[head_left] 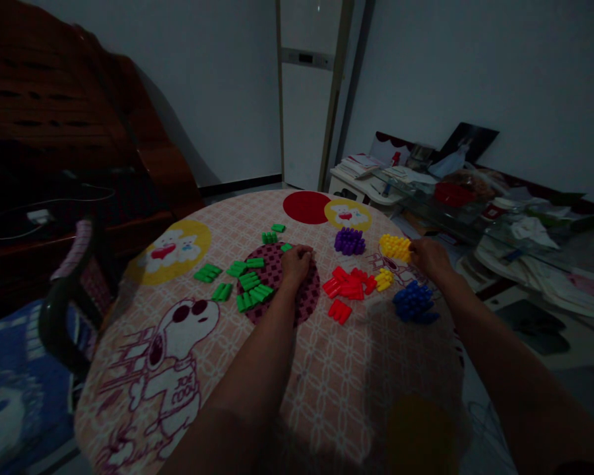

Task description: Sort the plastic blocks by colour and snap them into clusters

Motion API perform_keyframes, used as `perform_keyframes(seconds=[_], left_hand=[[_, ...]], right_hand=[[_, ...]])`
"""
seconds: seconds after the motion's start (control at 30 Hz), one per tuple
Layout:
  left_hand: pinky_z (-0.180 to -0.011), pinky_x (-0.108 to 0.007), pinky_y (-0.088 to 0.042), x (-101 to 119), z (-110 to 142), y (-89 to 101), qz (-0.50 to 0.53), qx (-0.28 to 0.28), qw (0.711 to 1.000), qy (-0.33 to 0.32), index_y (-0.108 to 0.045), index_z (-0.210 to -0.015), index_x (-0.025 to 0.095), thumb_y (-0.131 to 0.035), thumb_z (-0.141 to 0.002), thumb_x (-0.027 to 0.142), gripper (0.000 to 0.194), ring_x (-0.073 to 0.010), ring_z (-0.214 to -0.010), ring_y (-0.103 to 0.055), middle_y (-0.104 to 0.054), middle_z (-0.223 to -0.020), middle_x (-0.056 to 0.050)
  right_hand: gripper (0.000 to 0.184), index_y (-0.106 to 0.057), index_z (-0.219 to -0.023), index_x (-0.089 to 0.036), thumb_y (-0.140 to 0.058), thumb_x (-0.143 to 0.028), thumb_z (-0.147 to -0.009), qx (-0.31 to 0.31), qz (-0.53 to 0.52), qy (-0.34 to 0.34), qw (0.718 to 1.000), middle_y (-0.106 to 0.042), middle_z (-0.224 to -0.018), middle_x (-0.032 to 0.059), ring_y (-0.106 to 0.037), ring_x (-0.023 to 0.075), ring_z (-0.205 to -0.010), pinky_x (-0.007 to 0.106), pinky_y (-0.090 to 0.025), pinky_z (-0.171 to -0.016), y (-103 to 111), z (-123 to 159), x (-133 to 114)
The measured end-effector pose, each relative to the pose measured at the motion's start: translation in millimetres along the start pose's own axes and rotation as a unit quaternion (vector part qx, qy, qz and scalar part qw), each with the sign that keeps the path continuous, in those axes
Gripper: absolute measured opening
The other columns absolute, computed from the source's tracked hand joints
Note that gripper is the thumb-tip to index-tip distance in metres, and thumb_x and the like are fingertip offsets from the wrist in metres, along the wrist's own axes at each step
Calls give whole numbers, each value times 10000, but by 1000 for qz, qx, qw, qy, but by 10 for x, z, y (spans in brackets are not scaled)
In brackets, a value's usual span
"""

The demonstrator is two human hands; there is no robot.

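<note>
My left hand (297, 265) rests over the maroon checked circle on the tablecloth, its fingers curled; whether anything is in them is hidden. Just beyond it lies a small green plastic building block (286, 247). More green blocks (250, 282) are scattered to its left in short joined rows. At the right side of the table, my right hand (428, 258) has its fingers closed at the edge of a cluster of yellow building blocks (395, 247). A smaller yellow group (384, 280), red blocks (349, 284), purple blocks (349, 241) and blue blocks (414, 302) lie between and around the hands.
A patterned cloth covers the round table (327, 396). A chair (72, 297) stands at the left, with a wooden bench (54, 119) behind it. Along the right wall, a cluttered glass-topped cabinet (426, 198) holds papers, a red bowl (453, 193) and a cup (497, 208).
</note>
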State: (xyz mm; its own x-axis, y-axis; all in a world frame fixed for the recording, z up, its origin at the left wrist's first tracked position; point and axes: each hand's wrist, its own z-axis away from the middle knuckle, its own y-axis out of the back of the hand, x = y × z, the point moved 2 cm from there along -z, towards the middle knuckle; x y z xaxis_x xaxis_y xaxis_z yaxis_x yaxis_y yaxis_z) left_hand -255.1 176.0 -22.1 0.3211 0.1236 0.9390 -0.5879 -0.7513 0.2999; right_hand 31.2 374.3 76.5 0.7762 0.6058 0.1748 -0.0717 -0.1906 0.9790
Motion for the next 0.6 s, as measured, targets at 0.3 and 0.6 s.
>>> perform_keyframes(seconds=[0.3,0.6], left_hand=[[-824,-290,-548,108,23,50,-29,7,1000,-7,-763,-887,166,-587,-795,79,218,-179,-777,-706,-769,-829,-40],[-845,-316,-554,42,8,21,-21,9,1000,-8,-762,-944,167,-568,-815,119,238,-175,-758,-708,-763,-829,-45]], right_hand=[[409,-787,-1023,-203,-714,-184,-621,-203,-239,175,933,-710,-789,-1,-631,179,-735,244,-481,-664,-8,52,-322],[110,-708,-777,-176,-735,-256,-706,-141,-304,-17,942,-684,-616,-4,-660,165,-608,232,-488,-579,-106,-9,-37]])
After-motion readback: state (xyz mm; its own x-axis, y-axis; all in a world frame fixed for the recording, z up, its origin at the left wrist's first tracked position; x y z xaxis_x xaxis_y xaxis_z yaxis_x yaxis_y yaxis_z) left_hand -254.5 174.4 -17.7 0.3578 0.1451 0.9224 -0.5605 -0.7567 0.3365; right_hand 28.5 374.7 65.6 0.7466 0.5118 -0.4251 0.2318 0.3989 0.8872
